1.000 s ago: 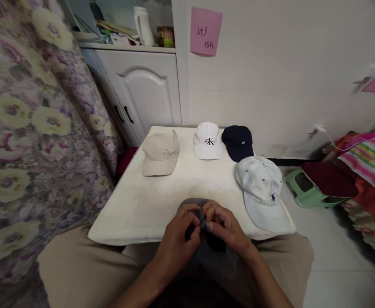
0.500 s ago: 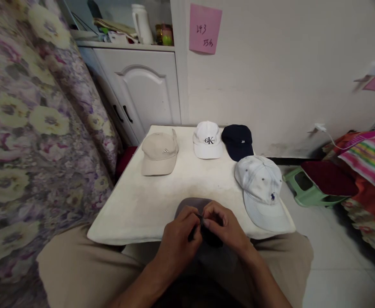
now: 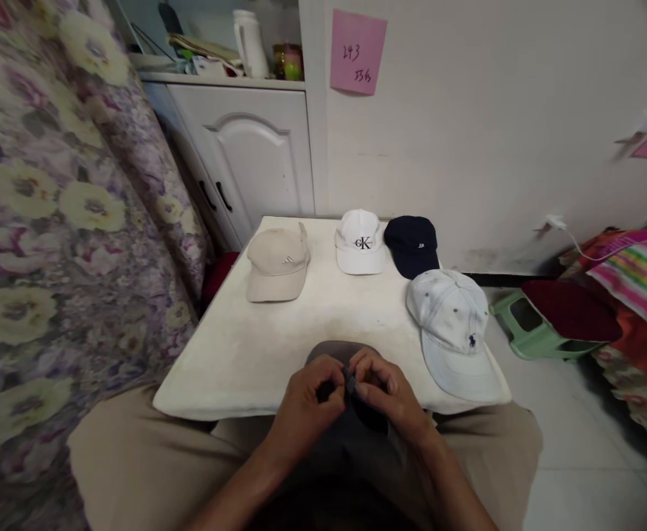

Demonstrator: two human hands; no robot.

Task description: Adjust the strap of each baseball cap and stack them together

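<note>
At the table's near edge is a dark grey cap (image 3: 338, 349), its brim pointing away from me and much of it behind my hands. My left hand (image 3: 313, 398) pinches the end of a dark strap (image 3: 350, 380) on this cap. Close beside it, my right hand (image 3: 385, 389) grips the same strap between thumb and fingers. The strap's exact fastening is too small to make out. A pale denim cap (image 3: 450, 313) lies to the right of my hands, and a beige cap (image 3: 277, 258) farther off to the left.
A white cap (image 3: 359, 240) and a navy cap (image 3: 412, 243) sit at the back of the cream-covered table (image 3: 229, 354). A floral curtain (image 3: 80, 258) hangs on the left. On the floor at right stands a green stool (image 3: 516, 324).
My left hand's fingers have opened into a wider loop, and more of the strap shows between the hands. The view has shifted slightly; the other caps stay where they were.
</note>
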